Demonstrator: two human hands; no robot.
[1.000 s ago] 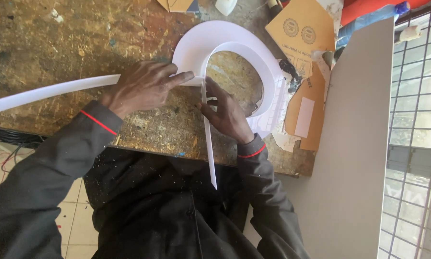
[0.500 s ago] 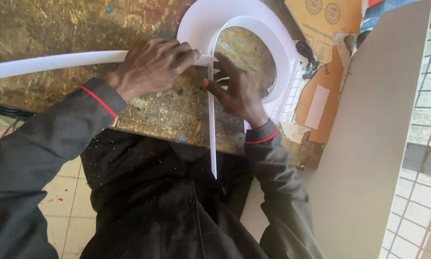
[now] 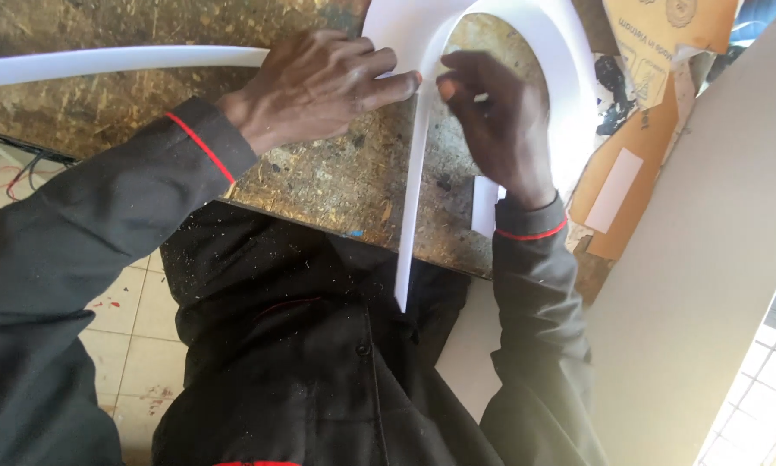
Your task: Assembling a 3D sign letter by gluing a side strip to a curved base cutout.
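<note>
White strip [image 3: 409,216] of thin sheet material runs from the fingertips of both hands down across the worn, speckled workbench [image 3: 336,181] and hangs past its near edge over the person's dark jacket.

Head view: the strip's upper end joins a wide white ring-shaped piece [image 3: 569,95] that curves away to the top and round the right side. That ring looks already formed into its arc, while the straight strip is loose along most of its length, so I judge the joining of the two to be under way and not finished. A second long white band [image 3: 103,62] leads off to the left from under the left hand.

The left hand [image 3: 319,82] lies flat, palm down, fingers stretched out and pressing the white sheet onto the bench; it grips nothing. The right hand [image 3: 491,112] has its fingers curled, tips meeting the top of the strip just beside the left fingertips; whether it pinches the strip or only presses it I cannot tell. Brown card pieces [image 3: 655,52] and a large grey board [image 3: 707,259] lie to the right.
</note>
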